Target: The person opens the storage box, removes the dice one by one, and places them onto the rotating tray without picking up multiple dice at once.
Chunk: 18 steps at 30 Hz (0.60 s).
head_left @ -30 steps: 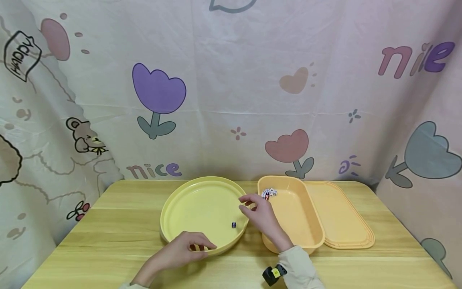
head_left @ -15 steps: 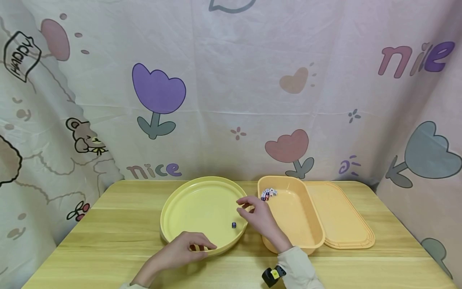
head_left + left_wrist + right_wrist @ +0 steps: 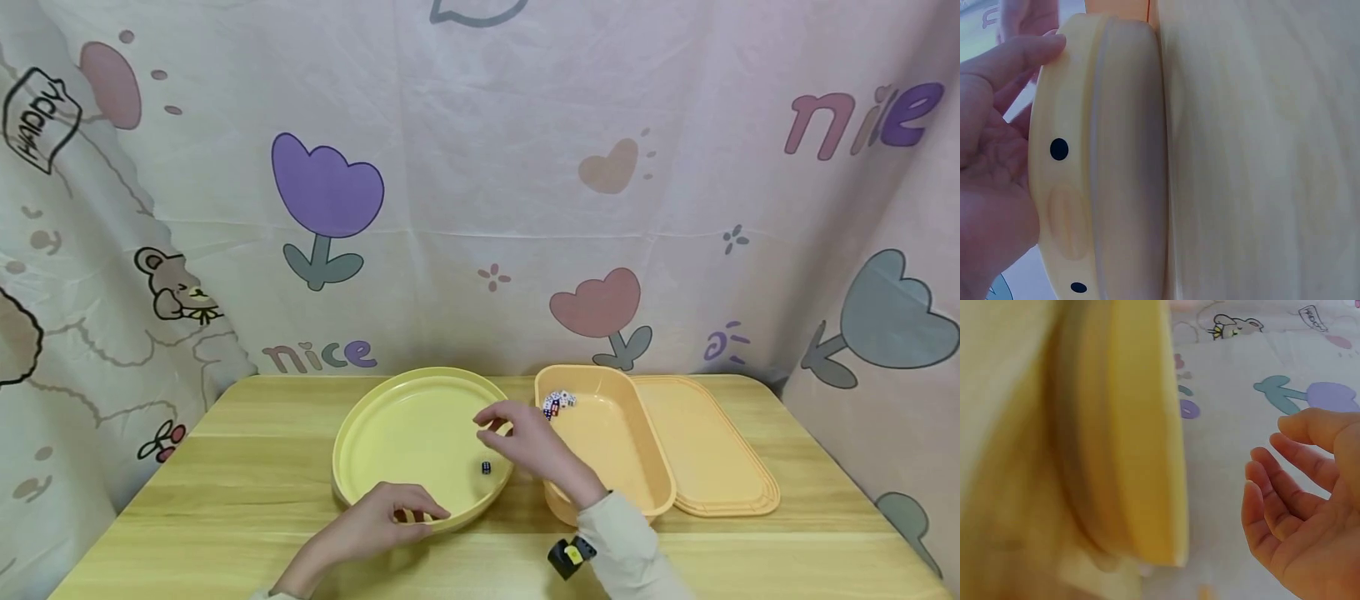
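A round yellow tray (image 3: 405, 442) with a raised rim stands on the table. My left hand (image 3: 386, 517) holds its front rim, the fingers over the inside; in the left wrist view the thumb (image 3: 1054, 44) lies against the outer wall. One dark die (image 3: 486, 468) with light pips lies in the tray near its right side. Above the tray's right part hovers my right hand (image 3: 521, 437), fingers loosely bent and apart from the thumb. In the right wrist view nothing is between those fingers (image 3: 1272, 487).
Right of the tray stands an orange rectangular box (image 3: 611, 442) with several dice (image 3: 558, 402), mostly white, at its far left corner. A flat orange lid (image 3: 708, 446) lies beside the box on the wooden table (image 3: 225, 475). A printed curtain (image 3: 465, 167) hangs behind.
My right hand has drifted left, from the box side to over the tray. The left hand and the dark die stay in place.
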{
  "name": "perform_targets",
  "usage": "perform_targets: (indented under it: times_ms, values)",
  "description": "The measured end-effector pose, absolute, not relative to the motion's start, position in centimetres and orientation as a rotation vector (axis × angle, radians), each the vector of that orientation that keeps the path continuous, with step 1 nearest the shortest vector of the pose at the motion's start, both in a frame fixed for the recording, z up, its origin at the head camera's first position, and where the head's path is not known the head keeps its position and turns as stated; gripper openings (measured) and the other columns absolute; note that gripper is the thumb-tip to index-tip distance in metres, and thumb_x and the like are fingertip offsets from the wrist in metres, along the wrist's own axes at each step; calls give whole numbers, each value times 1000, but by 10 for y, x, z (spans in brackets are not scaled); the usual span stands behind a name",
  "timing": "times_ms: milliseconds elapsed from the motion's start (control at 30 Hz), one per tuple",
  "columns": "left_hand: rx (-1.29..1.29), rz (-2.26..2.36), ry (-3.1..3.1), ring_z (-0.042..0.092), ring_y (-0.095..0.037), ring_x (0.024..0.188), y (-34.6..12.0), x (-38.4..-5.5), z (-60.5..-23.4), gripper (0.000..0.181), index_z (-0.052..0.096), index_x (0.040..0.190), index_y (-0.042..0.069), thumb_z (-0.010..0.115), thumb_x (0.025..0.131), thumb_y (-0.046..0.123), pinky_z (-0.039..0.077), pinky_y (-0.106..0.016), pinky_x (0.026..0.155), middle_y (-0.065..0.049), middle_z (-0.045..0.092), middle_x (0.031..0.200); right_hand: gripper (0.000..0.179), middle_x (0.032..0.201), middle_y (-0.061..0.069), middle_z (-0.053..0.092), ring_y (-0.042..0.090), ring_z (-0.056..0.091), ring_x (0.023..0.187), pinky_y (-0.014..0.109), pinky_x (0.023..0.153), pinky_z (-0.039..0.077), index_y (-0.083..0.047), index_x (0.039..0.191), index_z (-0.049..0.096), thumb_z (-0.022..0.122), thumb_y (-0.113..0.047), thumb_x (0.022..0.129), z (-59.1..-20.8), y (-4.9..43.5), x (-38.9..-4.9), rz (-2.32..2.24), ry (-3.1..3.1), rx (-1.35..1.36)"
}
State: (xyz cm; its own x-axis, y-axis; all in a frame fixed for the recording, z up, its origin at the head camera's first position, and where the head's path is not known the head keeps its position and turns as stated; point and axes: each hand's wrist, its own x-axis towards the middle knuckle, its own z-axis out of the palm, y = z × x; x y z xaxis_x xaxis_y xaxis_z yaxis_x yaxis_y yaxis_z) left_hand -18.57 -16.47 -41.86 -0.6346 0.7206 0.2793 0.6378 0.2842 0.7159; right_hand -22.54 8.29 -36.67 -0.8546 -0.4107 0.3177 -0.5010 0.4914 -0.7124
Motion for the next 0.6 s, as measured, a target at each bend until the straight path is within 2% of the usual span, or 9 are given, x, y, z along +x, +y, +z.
perform_targets:
  times_ms: [233, 300, 500, 600]
  values:
    - [1283, 1301, 2420, 52, -2, 77, -165, -183, -416, 18, 68, 102, 7, 62, 84, 6, 44, -22, 60, 1, 65, 93, 16, 91, 1, 64, 15, 57, 84, 29, 71, 47, -5, 99, 67, 62, -10, 84, -346, 106, -257, 1270, -2588, 676]
    - [1268, 1295, 2417, 52, -2, 77, -165, -183, -416, 19, 68, 103, 8, 62, 85, 8, 44, -22, 60, 3, 64, 93, 17, 92, 4, 65, 17, 57, 86, 31, 73, 46, -5, 100, 67, 62, -10, 85, -345, 117, -269, 1311, -2569, 609]
    - [1217, 1288, 2410, 53, -2, 78, -166, -182, -414, 19, 68, 104, 14, 61, 87, 14, 45, -23, 63, 9, 63, 95, 29, 101, 14, 64, 23, 57, 90, 33, 74, 47, 0, 113, 62, 60, -8, 85, -357, 147, -297, 1461, -2483, 385]
    - [1220, 1298, 2398, 53, -3, 79, -166, -182, -414, 19, 68, 104, 13, 60, 87, 15, 45, -23, 63, 8, 63, 95, 30, 103, 15, 63, 25, 57, 92, 34, 76, 46, 2, 113, 61, 60, -7, 85, -368, 159, -303, 1486, -2480, 289]
